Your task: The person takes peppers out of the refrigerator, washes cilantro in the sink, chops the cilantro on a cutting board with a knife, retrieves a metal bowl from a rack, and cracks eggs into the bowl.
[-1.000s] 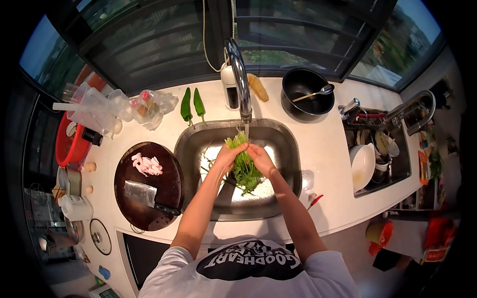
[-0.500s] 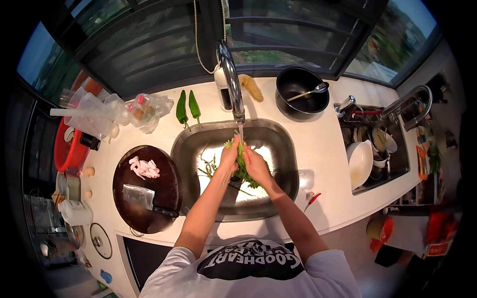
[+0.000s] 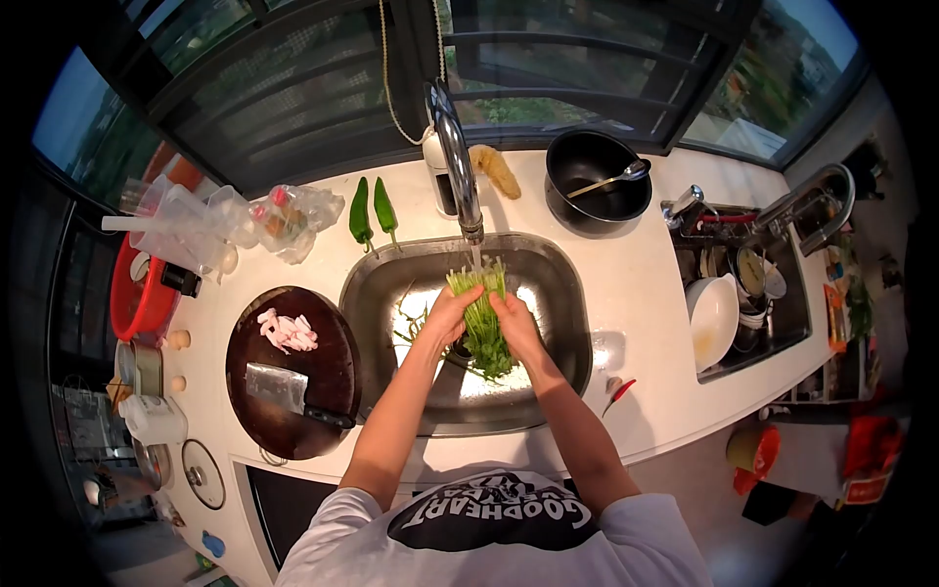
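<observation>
My left hand (image 3: 452, 315) and my right hand (image 3: 515, 323) both had their grip closed around the bunch of greens (image 3: 483, 328), one on each side of the stems. I held it over the sink (image 3: 391, 282), beneath the tap (image 3: 452, 147), cut stem ends towards the spout and leaves towards me. On the table (image 3: 626, 284), the round board (image 3: 256, 344) lay left of the sink, bearing a cleaver (image 3: 278, 386) and pale chopped pieces (image 3: 288, 331).
</observation>
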A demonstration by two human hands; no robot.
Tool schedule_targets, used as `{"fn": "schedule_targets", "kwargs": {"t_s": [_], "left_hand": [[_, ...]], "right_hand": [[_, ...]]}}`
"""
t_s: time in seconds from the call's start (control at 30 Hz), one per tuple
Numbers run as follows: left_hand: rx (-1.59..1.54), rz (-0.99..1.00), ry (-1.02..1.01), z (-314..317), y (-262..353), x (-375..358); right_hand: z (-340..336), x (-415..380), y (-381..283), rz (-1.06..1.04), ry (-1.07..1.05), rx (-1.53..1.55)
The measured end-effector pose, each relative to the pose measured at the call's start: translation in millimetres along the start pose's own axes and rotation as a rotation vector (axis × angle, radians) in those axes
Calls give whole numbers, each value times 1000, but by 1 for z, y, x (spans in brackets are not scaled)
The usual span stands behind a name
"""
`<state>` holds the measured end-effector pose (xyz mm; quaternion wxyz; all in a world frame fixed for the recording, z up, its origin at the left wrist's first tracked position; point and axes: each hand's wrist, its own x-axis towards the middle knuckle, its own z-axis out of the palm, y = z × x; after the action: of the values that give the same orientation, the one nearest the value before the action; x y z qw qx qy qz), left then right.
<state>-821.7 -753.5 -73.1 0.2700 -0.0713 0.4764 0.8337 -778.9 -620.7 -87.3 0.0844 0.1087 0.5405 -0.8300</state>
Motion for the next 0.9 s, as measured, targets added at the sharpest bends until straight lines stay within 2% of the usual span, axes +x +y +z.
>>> {"fn": "schedule_targets", "kwargs": {"t_s": [0.03,0.13,0.23,0.33,0.37,0.47,0.57,0.67,0.77,0.87,0.9], "left_hand": [[-51,-13,-12,-1,3,-1],[-32,17,-70,1,5,-1],[-10,-21,-108,7,6,0],[27,-59,-110,10,6,4],[42,-66,-107,9,6,6],[237,101,-67,15,0,4],[107,179,-68,13,-16,11],[3,103,-26,3,-19,10],[-238,68,6,4,-16,2],[-240,82,-13,-2,-20,1],[-92,115,19,1,-19,0]], "right_hand": [[2,-2,-2,20,11,91],[-1,-4,-7,80,-132,75],[-1,0,-7,9,-216,-121],[-7,6,-11,88,-205,-244],[-7,6,-11,91,-172,-200],[-6,5,-13,72,-59,-105],[-6,8,-5,42,31,-54],[-12,9,-2,104,11,34],[-15,8,-9,141,-6,47],[-17,12,-4,121,-32,-37],[-12,11,-6,118,-46,-62]]}}
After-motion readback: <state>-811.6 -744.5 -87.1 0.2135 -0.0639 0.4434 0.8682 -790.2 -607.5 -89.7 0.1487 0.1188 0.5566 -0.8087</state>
